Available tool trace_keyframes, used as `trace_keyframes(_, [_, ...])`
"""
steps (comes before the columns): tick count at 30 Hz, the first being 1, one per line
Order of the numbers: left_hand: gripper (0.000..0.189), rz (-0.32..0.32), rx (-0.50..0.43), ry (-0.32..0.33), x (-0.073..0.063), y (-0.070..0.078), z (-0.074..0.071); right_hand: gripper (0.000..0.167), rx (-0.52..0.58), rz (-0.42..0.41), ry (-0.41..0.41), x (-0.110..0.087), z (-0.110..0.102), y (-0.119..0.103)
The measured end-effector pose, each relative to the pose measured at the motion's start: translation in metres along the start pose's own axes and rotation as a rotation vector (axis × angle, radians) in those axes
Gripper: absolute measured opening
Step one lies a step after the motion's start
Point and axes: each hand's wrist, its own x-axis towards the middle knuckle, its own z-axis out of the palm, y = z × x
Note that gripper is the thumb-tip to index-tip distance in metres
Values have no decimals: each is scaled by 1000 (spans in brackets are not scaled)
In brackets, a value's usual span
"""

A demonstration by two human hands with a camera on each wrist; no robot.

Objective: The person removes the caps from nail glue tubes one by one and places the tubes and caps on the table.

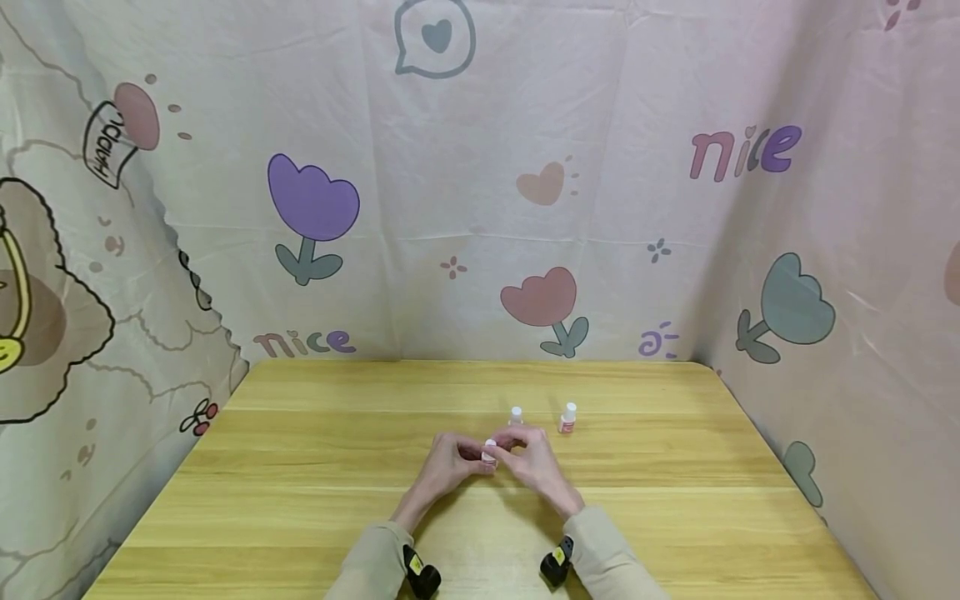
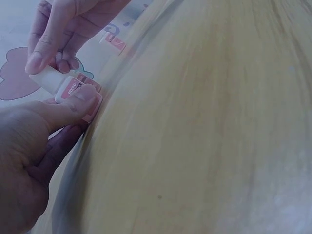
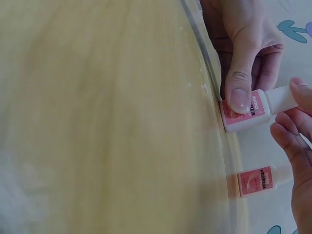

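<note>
A small white bottle with a pink label [image 1: 489, 457] stands upright at the table's middle, between both hands. My left hand [image 1: 448, 463] grips its body, the thumb lying across the label, as the left wrist view also shows. The white cap [image 3: 280, 100] is between the thumb and fingers of my right hand [image 1: 534, 461], which pinches it from the other side. The cap sits on the bottle's neck. Just behind the right hand is a second bottle [image 1: 516, 414], its lower part hidden. A third bottle [image 1: 567, 418] stands farther right, apart from the hands.
The wooden table [image 1: 300, 467] reaches back to a patterned cloth [image 1: 442, 167], which also hangs along both sides. Black wrist cameras sit at the left sleeve [image 1: 375, 562] and the right sleeve [image 1: 611, 554].
</note>
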Motion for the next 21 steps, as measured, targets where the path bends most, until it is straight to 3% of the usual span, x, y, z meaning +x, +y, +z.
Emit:
trace_keyframes(7, [14,10,-4,0,1,0,0,4,-8,1,-25,-1,0,1])
trace_keyframes(17, [16,18,-8,19,0,-1,0,14,68,156,-14,2,1,-2])
trace_keyframes(21, [15,17,-1,22,0,-1,1,12,50,120,15,1,1,-2])
